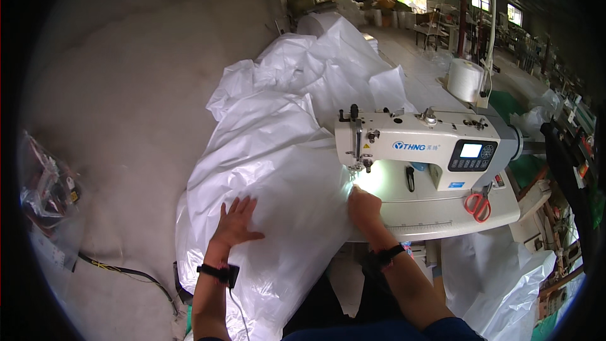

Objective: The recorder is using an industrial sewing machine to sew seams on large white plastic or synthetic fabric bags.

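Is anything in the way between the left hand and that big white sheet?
Nothing I can see: the left hand is spread right over the white sheet, with no other thing showing between them.

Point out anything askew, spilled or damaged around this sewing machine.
No spill or damage stands out. The white sheeting under the left hand is rumpled rather than flat, and a black cable trails loosely at lower left.

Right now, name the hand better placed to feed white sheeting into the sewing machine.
Probably the right hand, curled close to the sewing machine; the left hand is spread over the white plastic sheeting, farther off.
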{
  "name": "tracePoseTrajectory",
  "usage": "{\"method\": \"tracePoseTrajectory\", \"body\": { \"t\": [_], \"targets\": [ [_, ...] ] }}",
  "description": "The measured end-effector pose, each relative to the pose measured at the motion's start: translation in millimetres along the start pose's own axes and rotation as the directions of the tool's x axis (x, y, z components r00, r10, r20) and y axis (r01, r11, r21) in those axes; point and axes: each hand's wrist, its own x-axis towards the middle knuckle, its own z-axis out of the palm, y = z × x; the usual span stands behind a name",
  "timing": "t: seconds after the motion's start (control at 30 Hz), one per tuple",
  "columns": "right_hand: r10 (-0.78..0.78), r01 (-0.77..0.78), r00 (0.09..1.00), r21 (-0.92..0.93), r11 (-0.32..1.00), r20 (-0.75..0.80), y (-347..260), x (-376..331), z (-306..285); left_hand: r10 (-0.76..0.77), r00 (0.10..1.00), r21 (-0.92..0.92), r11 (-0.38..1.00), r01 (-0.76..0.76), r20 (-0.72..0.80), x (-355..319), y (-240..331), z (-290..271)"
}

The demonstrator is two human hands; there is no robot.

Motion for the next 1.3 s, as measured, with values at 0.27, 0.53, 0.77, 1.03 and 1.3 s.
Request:
{"method": "tracePoseTrajectory", "body": {
  "t": [0.27, 0.53, 0.77, 1.03, 1.3],
  "targets": [
    [0.002, 0.053, 0.950, 0.168, 0.984, -0.313, -2, -23, -8, -0.156, 0.840, 0.080, 0.970, 0.229, -0.519, -69, -68, 6],
    [-0.060, 0.195, 0.909, 0.293, 0.936, -0.412, 15, -51, -4, -0.028, 0.631, 0.181, 0.947, 0.264, -0.775, -72, -85, -98],
    [0.117, 0.070, 0.974, 0.751, 0.656, -0.194, 20, -50, -10, 0.221, 0.283, 0.205, 0.975, -0.085, -0.933, -98, 5, -202],
    [-0.537, -0.775, 0.614, 0.570, -0.271, 0.579, -21, -141, -38, 0.649, 0.740, -0.731, 0.590, -0.343, 0.177, -165, 127, -82],
    [-0.056, -0.764, 0.634, 0.636, 0.110, 0.771, 21, -169, -13, 0.440, 0.792, -0.904, 0.270, 0.332, 0.423, -114, 225, 164]
  ]
}}
